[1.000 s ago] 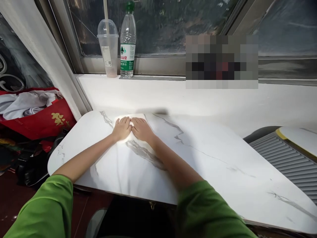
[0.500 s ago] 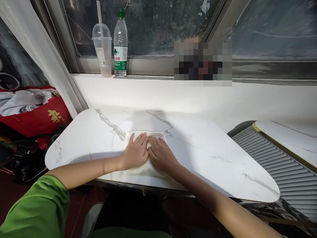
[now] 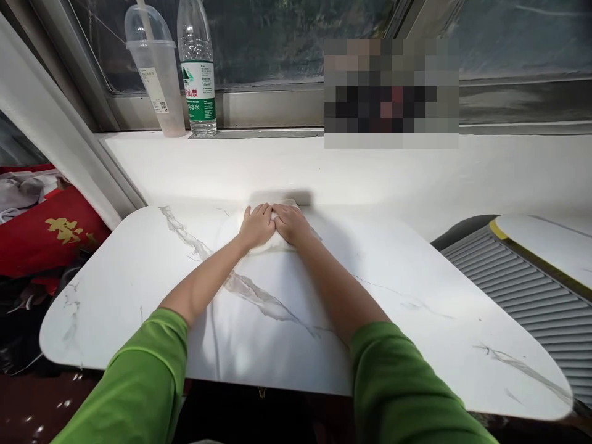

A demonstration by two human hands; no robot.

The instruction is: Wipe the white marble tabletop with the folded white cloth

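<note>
Both of my hands lie flat, side by side, on a folded white cloth (image 3: 266,245) at the far edge of a white marble-patterned table (image 3: 416,308). My left hand (image 3: 256,226) presses the cloth's left part with fingers stretched forward. My right hand (image 3: 290,223) covers its right part, fingers also flat. Most of the cloth is hidden under my palms. My arms reach out in green sleeves.
A white windowsill (image 3: 370,172) runs behind the table. On it at the left stand a clear plastic cup with a straw (image 3: 157,80) and a water bottle (image 3: 198,74). A red bag (image 3: 50,234) with clothes sits left. A grey ribbed surface (image 3: 522,296) lies right.
My two hands have pushed the cloth away from me, from the near middle of the table to its far edge by the sill. The camera view has dipped and shifted.
</note>
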